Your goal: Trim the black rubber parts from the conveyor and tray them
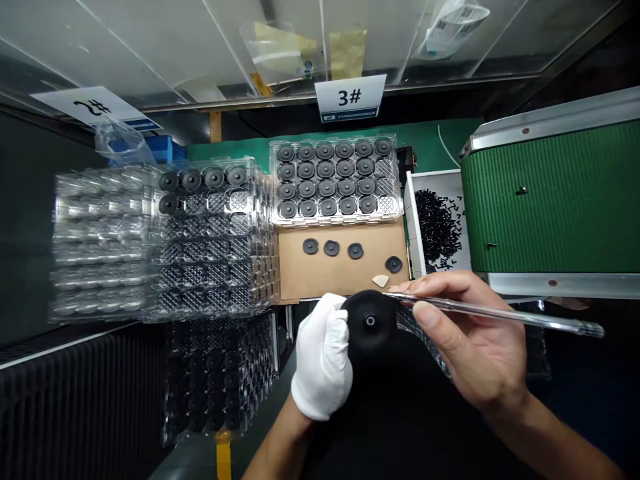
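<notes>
My left hand (324,360), in a white glove, grips the left edge of a round black disc (371,337) with a small raised hub at its centre. My bare right hand (465,333) pinches a slim clear pen-like tool (505,317), whose tip meets the disc's upper right edge. Beyond them, several smaller-looking black discs (331,248) lie on a brown board (295,277), along with a small beige wedge-shaped piece (381,281).
Behind the board is a clear tray (336,222) of black discs. Stacked clear trays (200,220) stand left. To the right are a white box (417,223) of small black parts and a green ribbed conveyor (560,200). More trays (220,373) sit lower left.
</notes>
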The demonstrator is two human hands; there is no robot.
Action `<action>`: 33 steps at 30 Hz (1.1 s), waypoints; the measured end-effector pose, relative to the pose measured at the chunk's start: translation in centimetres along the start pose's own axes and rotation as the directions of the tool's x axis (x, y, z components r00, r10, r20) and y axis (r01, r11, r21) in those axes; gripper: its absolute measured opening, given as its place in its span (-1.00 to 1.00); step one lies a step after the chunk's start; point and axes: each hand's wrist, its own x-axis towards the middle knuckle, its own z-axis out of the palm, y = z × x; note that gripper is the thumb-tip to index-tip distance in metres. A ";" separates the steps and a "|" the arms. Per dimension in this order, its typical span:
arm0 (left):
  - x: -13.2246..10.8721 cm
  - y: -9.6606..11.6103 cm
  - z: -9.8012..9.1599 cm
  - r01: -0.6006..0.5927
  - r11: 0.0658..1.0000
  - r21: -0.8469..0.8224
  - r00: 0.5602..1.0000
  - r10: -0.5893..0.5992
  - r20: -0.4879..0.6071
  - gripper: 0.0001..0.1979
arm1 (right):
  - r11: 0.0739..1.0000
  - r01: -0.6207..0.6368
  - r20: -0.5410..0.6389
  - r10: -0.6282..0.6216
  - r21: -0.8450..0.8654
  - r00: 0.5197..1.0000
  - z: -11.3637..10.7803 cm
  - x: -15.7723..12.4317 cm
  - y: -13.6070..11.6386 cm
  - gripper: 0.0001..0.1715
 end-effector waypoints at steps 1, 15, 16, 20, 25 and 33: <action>0.2 -0.1 -0.1 0.003 1.000 0.007 1.000 -0.002 -0.013 -0.58 | 1.000 -0.010 -0.033 0.011 0.020 0.999 -0.1 0.3 0.3 -0.84; 3.4 -3.3 -0.3 0.011 0.950 0.313 0.976 0.059 -0.211 -0.83 | 0.997 -0.005 -0.531 0.044 0.074 0.846 -7.0 4.4 4.7 -0.88; 3.5 -3.4 -0.1 0.009 0.946 0.324 0.978 0.059 -0.201 -0.85 | 0.996 -0.020 -0.532 0.062 0.085 0.844 -7.0 4.2 5.0 -0.87; 3.7 -3.6 0.8 0.025 0.942 0.333 0.985 0.034 -0.170 -0.84 | 0.992 -0.065 -0.543 0.114 0.109 0.832 -7.1 3.3 6.4 -0.84; 3.6 -4.5 1.5 0.023 0.930 0.368 0.991 0.026 -0.128 -0.82 | 0.990 -0.090 -0.574 0.135 0.107 0.808 -8.4 2.7 7.9 -0.83; 3.1 -4.9 2.9 0.193 0.940 0.280 0.981 -0.179 -0.073 -0.65 | 0.978 -0.160 -0.552 0.209 0.136 0.807 -9.4 1.2 9.7 -0.79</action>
